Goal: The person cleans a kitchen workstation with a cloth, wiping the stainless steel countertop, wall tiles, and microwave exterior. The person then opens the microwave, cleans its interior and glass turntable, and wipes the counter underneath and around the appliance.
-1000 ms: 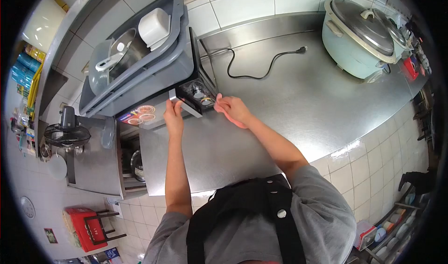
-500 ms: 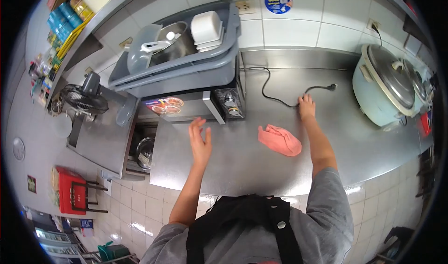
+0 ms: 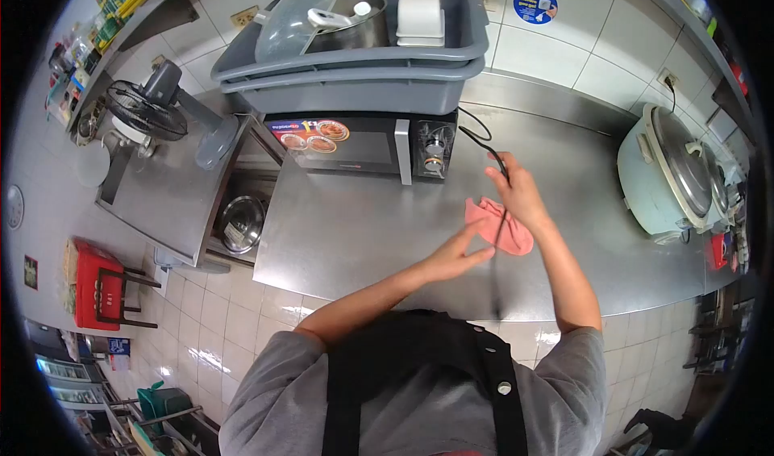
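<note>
My right hand (image 3: pixel 520 191) is closed around a black power cord (image 3: pixel 477 138), which runs from behind the microwave oven (image 3: pixel 355 148). Below that hand the cord's loose end hangs down, blurred by motion, in front of a pink cloth (image 3: pixel 484 212). The cloth lies crumpled on the steel counter. My left hand (image 3: pixel 451 256) is close to the hanging cord, its fingers stretched out and holding nothing; whether the fingertips touch the cord I cannot tell.
Stacked grey tubs (image 3: pixel 355 93) on the microwave carry a steel pot (image 3: pixel 367 33), a clear lid and white dishes (image 3: pixel 420 16). A large rice cooker (image 3: pixel 653 170) stands on the steel counter (image 3: pixel 339 238) at right. A fan (image 3: pixel 149 109) is at left.
My right hand has lifted the cord off the counter and drawn it toward me. My left hand has moved right, from before the microwave to beside the cord. The view has shifted.
</note>
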The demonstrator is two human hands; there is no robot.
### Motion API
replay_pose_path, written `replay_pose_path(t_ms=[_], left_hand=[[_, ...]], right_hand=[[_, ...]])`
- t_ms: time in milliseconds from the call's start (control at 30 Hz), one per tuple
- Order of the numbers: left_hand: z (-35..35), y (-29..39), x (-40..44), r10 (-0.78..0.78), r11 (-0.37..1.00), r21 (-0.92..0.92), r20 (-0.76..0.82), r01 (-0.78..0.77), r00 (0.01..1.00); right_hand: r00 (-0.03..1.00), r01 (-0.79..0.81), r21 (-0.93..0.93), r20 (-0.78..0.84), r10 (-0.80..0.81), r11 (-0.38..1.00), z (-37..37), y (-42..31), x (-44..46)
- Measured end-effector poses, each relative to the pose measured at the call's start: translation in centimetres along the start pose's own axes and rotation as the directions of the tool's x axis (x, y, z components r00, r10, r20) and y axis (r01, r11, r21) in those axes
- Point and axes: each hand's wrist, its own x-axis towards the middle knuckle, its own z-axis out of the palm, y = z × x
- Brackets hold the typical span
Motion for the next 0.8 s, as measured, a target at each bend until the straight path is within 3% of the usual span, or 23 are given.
replay_pose_path(t_ms=[33, 67, 100, 133, 200, 233, 267, 300, 333, 367, 400, 433, 500, 567, 667, 700, 733, 800], left_hand=[[0.2, 0.0, -0.3, 0.002, 1.0, -0.004, -0.003, -0.002, 1.0], [0.3, 0.0, -0.7, -0.021, 0.971, -0.237, 0.077, 0.039, 0.997], [-0.1, 0.6, -1.1, -0.025, 0.886, -0.454, 0.161, 0.096, 0.987], [-1.1, 0.8, -1.7, -0.026, 0.884, -0.457, 0.161, 0.098, 0.987], [-4.8, 1.2, -2.9, -0.019, 0.653, -0.622, 0.557, 0.432, 0.83], [-6.5, 0.5, -3.3, -0.017, 0.65, -0.621, 0.564, 0.438, 0.826], [-8.2, -0.9, -3.6, -0.151, 0.767, -0.466, 0.537, 0.441, 0.83], [-9.9, -2.3, -4.0, -0.272, 0.849, -0.287, 0.482, 0.444, 0.833], [-11.5, -3.7, -4.7, -0.371, 0.89, -0.108, 0.394, 0.444, 0.841], [-13.1, -5.3, -5.4, -0.447, 0.892, 0.073, 0.284, 0.445, 0.848], [-14.5, -7.6, -6.3, -0.274, 0.944, 0.232, 0.162, 0.234, 0.948], [-16.1, -9.2, -7.3, -0.064, 0.914, 0.404, 0.075, 0.028, 0.995], [-20.2, -8.0, -8.5, -0.361, 0.688, 0.699, 0.096, 0.195, 0.928], [-24.9, -14.8, -10.8, -0.24, 0.531, 0.843, 0.052, 0.086, 0.969], [-30.3, -16.5, -11.7, -0.254, 0.415, 0.903, 0.004, 0.106, 0.967], [-31.6, -16.9, -11.5, -0.283, 0.367, 0.912, -0.079, 0.184, 0.956], [-33.1, -17.7, -11.4, -0.306, 0.316, 0.912, -0.162, 0.261, 0.938], [-36.2, -19.8, -11.4, -0.26, 0.369, 0.878, -0.217, 0.304, 0.941]], right_hand=[[0.99, -0.143, 0.199, 0.025, 0.14, 0.97, 1.2, -1.1, -0.1], [0.959, -0.28, 0.386, 0.078, 0.271, 0.879, 2.2, -1.9, -0.2], [0.959, -0.282, 0.383, 0.081, 0.272, 0.88, 3.0, -2.5, -0.2], [0.941, -0.31, 0.441, 0.018, 0.337, 0.842, 3.7, -2.9, -0.3], [0.912, -0.332, 0.497, -0.048, 0.407, 0.802, 5.1, -2.9, -0.2], [0.894, -0.307, 0.477, -0.151, 0.421, 0.823, 6.1, -2.1, -0.5], [0.865, -0.287, 0.455, -0.255, 0.432, 0.843, 7.3, -1.0, -1.0], [0.858, -0.297, 0.454, -0.259, 0.443, 0.84, 8.7, 0.3, -1.7], [0.878, -0.205, 0.125, -0.415, 0.239, 0.971, 10.4, 1.8, -2.6], [0.876, -0.118, -0.233, -0.483, -0.01, 0.965, 12.4, 3.3, -3.4], [0.95, -0.21, -0.207, -0.275, 0.149, 0.956, 15.4, 5.3, -4.2], [0.952, -0.306, -0.198, -0.051, 0.302, 0.931, 17.5, 6.4, -4.9], [0.922, -0.295, -0.275, 0.17, 0.348, 0.915, 18.7, 2.3, -5.8], [0.942, -0.243, -0.211, 0.183, 0.282, 0.947, 22.3, 0.5, -7.0], [0.942, -0.24, -0.14, 0.206, 0.265, 0.961, 23.5, -2.3, -6.4], [0.94, -0.25, -0.14, 0.201, 0.275, 0.958, 23.5, -2.2, -6.1], [0.95, -0.261, -0.191, 0.125, 0.288, 0.946, 23.1, -1.7, -5.3], [0.969, -0.244, -0.312, -0.103, 0.223, 0.918, 21.8, -0.3, -3.8]])
